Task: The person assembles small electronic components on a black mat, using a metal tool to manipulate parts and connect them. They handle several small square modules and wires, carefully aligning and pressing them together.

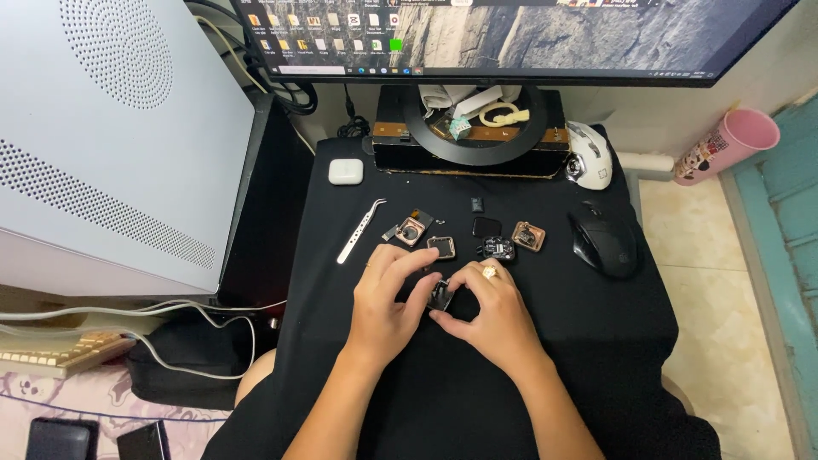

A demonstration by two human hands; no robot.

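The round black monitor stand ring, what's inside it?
Inside the round black monitor stand ring: a cream looped cord, a small teal piece and white bits. Anything beneath them is covered.

You have two hands at work — your left hand and your right hand — and together they pinch one small dark part. Above them you can count about six small square parts on the black cloth. There is one pair of tweezers and one white earbud case. You have two computer mice — one black mouse and one white mouse. There is one monitor, one white computer case and one pink cup.
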